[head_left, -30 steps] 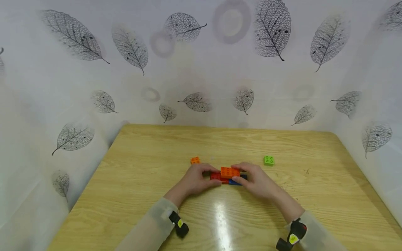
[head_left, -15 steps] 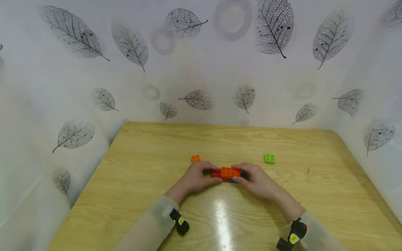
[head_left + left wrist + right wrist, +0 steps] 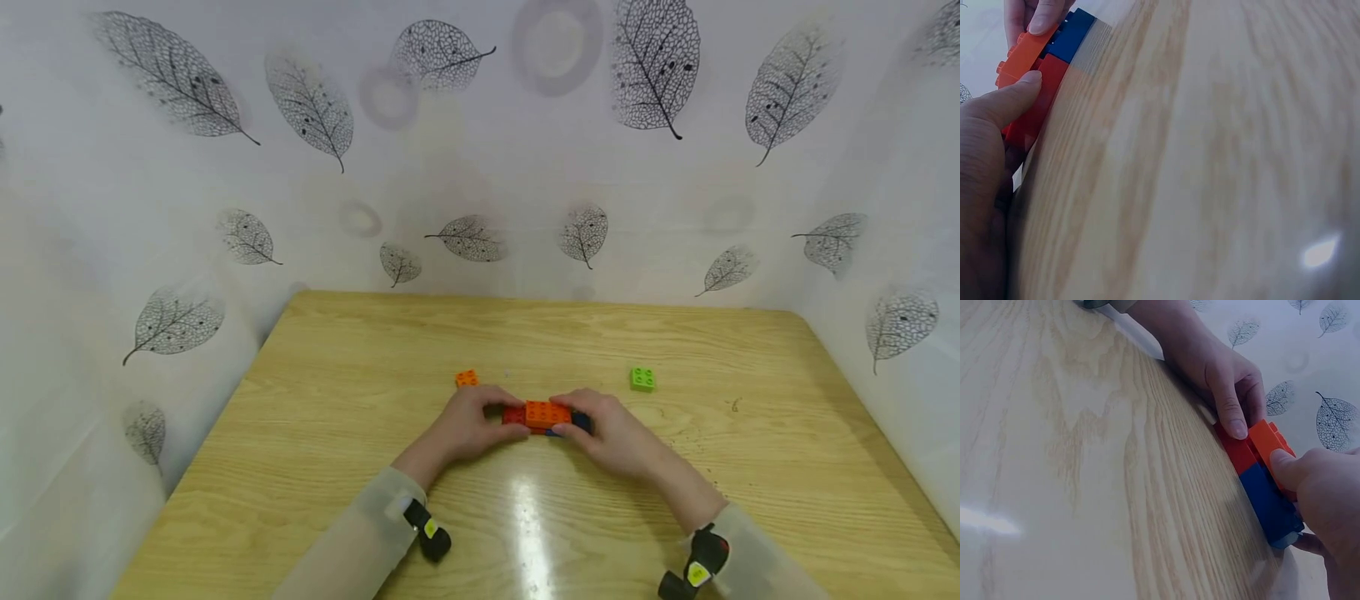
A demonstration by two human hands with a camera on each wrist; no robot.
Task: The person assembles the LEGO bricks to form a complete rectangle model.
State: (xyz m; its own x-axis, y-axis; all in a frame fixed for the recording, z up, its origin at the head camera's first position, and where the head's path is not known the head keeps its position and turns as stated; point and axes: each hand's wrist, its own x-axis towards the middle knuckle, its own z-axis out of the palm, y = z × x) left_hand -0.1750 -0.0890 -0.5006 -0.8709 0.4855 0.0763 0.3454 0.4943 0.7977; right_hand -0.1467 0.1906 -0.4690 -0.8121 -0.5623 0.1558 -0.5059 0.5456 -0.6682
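Note:
A red brick (image 3: 513, 416) and a dark blue brick (image 3: 1266, 503) lie end to end on the wooden table. Over their joint sits an orange brick (image 3: 548, 414), studs facing up, overlapping both. My left hand (image 3: 472, 423) grips the red brick between thumb and fingers at its left part. With thumb and fingers on opposite long sides, my right hand (image 3: 611, 429) pinches the orange brick near its right end. In the left wrist view, some blue studs show beside the orange brick (image 3: 1025, 56). The far sides of the bricks are mostly hidden by the fingers.
A small orange brick (image 3: 467, 378) lies just beyond my left hand. Farther right is a light green brick (image 3: 642, 379). The wooden table (image 3: 337, 358) meets a pale leaf-patterned curtain (image 3: 487, 167) at its back and sides.
The orange brick in my right hand has come down slightly toward the red and blue bricks, covering more of them. My left hand keeps its grip, and the head view has tilted a little.

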